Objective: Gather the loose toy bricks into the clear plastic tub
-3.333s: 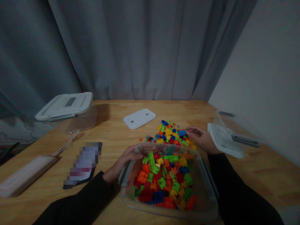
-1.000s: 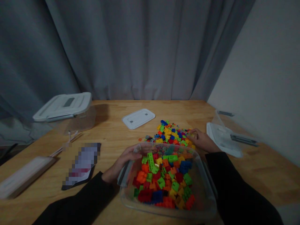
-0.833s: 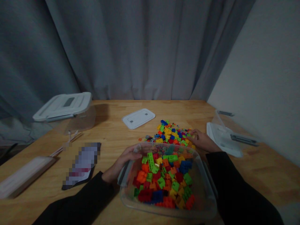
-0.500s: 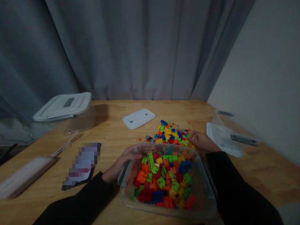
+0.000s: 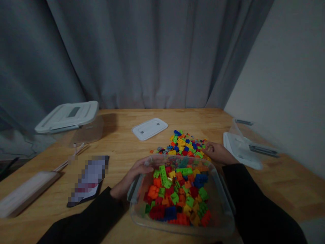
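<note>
In front of me stands a clear plastic box [image 5: 177, 231] holding many toy building bricks [image 5: 181, 196] in red, orange, green, yellow and blue. My left hand [image 5: 139, 168] grips its far left corner, thumb over the rim and fingers along the far side. Just beyond the box lies a loose pile of mixed toy bricks [image 5: 182, 144], large and very small. At the pile's right edge rests my right hand [image 5: 215, 151], fingers curled in against the bricks. Whatever is between those fingertips is too small or hidden to make out.
A white lid [image 5: 149, 129] lies flat behind the pile. At left are a lidded clear box [image 5: 73, 117], a blurred-out phone [image 5: 88, 181] and a pale power bank [image 5: 27, 193] with a cable. A clear box with grey clips [image 5: 264, 150] and a white lid sits at right.
My view has shifted very slightly. Both hands, the box and the pile stay practically where they were.
</note>
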